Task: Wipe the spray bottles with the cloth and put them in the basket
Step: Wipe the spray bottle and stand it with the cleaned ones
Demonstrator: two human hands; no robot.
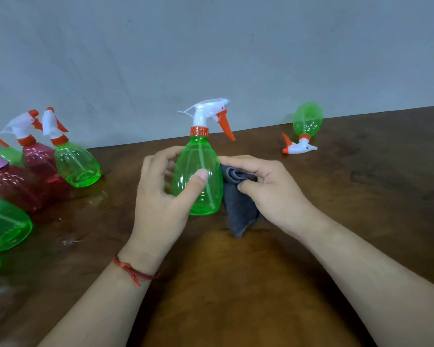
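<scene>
Left grip clamped round bottle, upright mid-desk; right grip pinches cloth against its side. Slick plastic: a hard wipe could twist bottle loose, tipping it

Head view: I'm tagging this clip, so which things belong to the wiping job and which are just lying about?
Job: upright green bottle in the left hand; grey cloth in the right hand; green bottle lying on its side; green and red bottles at left. No basket shows.
Not the job: wooden table; grey wall; red wrist cord.
</scene>
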